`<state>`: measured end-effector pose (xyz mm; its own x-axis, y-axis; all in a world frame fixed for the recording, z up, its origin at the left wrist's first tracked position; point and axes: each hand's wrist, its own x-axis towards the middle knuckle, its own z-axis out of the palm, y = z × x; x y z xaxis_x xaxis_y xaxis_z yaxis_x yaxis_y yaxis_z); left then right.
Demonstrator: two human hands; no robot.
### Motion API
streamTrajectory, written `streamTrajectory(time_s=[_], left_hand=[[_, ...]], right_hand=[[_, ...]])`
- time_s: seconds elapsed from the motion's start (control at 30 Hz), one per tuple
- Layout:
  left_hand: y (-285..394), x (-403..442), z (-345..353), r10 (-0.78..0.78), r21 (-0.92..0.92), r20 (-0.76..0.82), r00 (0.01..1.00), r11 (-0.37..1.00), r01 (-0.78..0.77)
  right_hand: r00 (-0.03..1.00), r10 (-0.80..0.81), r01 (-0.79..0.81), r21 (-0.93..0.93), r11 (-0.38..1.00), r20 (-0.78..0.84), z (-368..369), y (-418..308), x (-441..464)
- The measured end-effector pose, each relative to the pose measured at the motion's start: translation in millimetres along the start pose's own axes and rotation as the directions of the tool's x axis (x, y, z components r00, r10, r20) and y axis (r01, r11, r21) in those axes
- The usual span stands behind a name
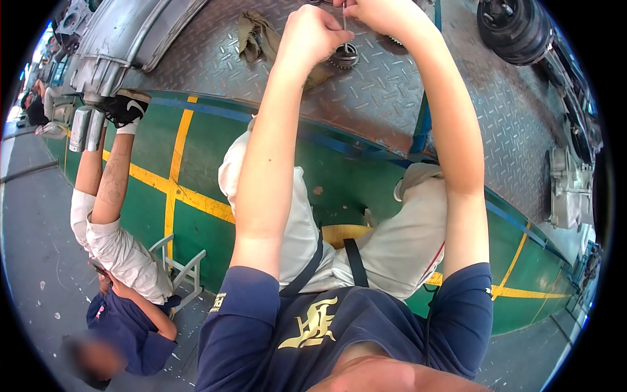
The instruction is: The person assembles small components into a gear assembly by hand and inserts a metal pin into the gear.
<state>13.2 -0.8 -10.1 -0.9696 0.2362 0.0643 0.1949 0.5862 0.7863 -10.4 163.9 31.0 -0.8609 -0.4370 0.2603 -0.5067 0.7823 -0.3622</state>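
Note:
My left hand (312, 36) is closed, thumb and fingers pinched at a thin metal rod (345, 23) that stands roughly upright. At the top edge of the view, my right hand (382, 14) closes its fingertips around the upper end of the same rod. Just below the rod's lower end lies a dark metal ring gear (345, 57) on the steel plate bench. Another toothed part (394, 40) sits beside it, mostly hidden behind my right wrist. The right hand is partly cut off by the frame.
A brown cloth (257, 34) lies on the diamond-plate bench (215, 72). A large metal housing (140, 32) is at the left, with a seated person (130, 307) on a stool near it. A black round part (513, 26) and a metal casing (567, 189) are at the right.

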Motion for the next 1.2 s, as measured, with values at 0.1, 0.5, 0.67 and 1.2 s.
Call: streamTrajectory(time_s=[0.1,0.5,0.67,1.2], left_hand=[[-1.8,-0.2,4.9,0.112,0.066,-0.071,0.991,0.992,-0.108],[-8.6,-0.8,10.1,0.190,0.124,-0.033,0.981,0.975,-0.184],[-16.3,1.9,14.0,0.238,0.076,0.030,0.971,0.968,-0.239],[5.2,-6.7,1.4,0.253,-0.008,0.014,0.967,0.967,-0.253]], right_hand=[[1.000,0.016,-0.015,-0.055,0.998,0.018,-5.6,-1.4,-2.3],[0.998,-0.013,0.034,-0.311,0.950,0.068,-19.4,-21.2,-14.7],[0.998,0.047,-0.033,-0.306,0.952,0.038,-14.1,-0.7,-14.0],[0.982,0.181,-0.145,-0.384,0.912,0.059,-19.8,-19.6,-21.3]])
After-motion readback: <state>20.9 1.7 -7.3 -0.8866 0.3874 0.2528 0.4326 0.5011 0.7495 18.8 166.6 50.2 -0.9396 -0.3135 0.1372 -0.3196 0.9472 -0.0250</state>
